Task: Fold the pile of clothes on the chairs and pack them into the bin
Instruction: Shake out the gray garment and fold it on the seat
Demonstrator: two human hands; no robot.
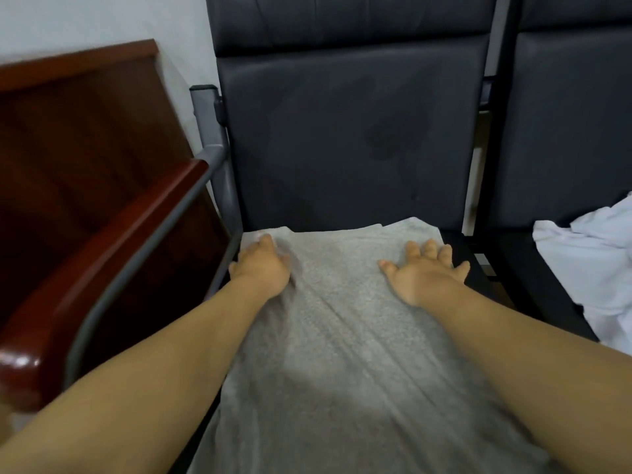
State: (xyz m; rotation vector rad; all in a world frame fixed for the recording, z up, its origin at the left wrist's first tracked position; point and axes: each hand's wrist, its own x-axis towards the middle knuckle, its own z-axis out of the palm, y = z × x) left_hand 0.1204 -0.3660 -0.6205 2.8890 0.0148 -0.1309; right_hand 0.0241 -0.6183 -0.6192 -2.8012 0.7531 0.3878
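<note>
The grey garment point(342, 336) runs near-to-far; at its far end my right hand point(425, 273) lies flat, my left hand point(261, 266) apart, grip unclear.

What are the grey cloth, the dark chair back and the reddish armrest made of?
Grey cloth: soft knit fabric, likely cotton jersey, matte, creasing. Chair back: black leather or vinyl, faint sheen, stitched panels. Armrest: varnished reddish wood, glossy highlight.
</note>
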